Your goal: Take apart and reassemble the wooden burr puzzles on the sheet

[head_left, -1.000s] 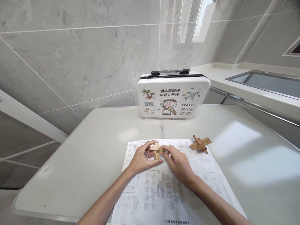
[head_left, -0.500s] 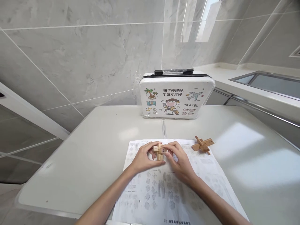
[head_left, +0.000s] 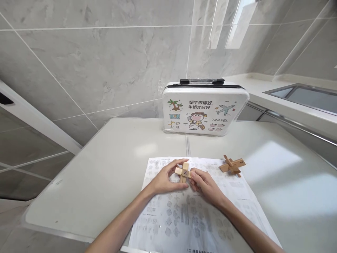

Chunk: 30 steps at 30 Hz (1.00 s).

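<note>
A small cross-shaped wooden burr puzzle [head_left: 185,173] of pale bars, one marked with a dark "2", is held just above the printed sheet. My left hand [head_left: 166,177] is closed round it, thumb on the near end and fingers on the far end. At its right end, my right hand [head_left: 204,182] pinches a bar between thumb and fingers. The right fingertips are partly hidden behind the puzzle. A second, darker wooden puzzle [head_left: 232,166], also numbered, rests on the sheet's far right corner.
The printed paper sheet [head_left: 210,214] with faint diagrams lies on the pale folding table [head_left: 105,175]. A white carry case [head_left: 205,112] with cartoon pictures stands at the back against a grey tiled wall. To the right is a counter with a sink [head_left: 313,100].
The puzzle has turned so the "2" now faces up at its middle. My right fingers have shifted their pinch to its right end. The whole view has moved slightly.
</note>
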Motion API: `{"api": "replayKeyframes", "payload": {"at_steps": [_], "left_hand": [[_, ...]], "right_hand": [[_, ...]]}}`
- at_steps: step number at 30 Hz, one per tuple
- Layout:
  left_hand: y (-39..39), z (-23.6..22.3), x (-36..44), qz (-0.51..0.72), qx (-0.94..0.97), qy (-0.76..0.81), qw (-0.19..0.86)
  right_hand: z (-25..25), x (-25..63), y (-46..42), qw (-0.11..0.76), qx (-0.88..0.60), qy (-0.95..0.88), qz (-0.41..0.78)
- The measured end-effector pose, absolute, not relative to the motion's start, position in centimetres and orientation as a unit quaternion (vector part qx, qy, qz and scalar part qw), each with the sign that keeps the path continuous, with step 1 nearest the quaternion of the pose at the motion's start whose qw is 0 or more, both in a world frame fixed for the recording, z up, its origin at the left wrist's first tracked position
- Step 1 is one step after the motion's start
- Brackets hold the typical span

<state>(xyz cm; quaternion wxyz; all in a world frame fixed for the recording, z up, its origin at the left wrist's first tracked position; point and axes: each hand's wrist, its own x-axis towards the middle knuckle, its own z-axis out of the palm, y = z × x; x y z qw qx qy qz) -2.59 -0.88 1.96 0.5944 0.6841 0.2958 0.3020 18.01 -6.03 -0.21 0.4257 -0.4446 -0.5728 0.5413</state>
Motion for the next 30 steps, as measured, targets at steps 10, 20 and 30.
{"api": "replayKeyframes", "payload": {"at_steps": [10, 20, 30], "left_hand": [[0.0, 0.5, -2.4, 0.337, 0.65, 0.345, 0.587], [0.0, 1.1, -2.3, 0.317, 0.663, 0.355, 0.578], [0.0, 1.6, -2.3, 0.295, 0.689, 0.359, 0.557]], "right_hand": [[-0.6, 18.8, -4.1, 0.59, -0.369, -0.231, 0.68], [-2.0, 19.6, -4.0, 0.681, -0.32, -0.078, 0.654], [-1.3, 20.2, -4.1, 0.671, -0.306, -0.084, 0.671]]}}
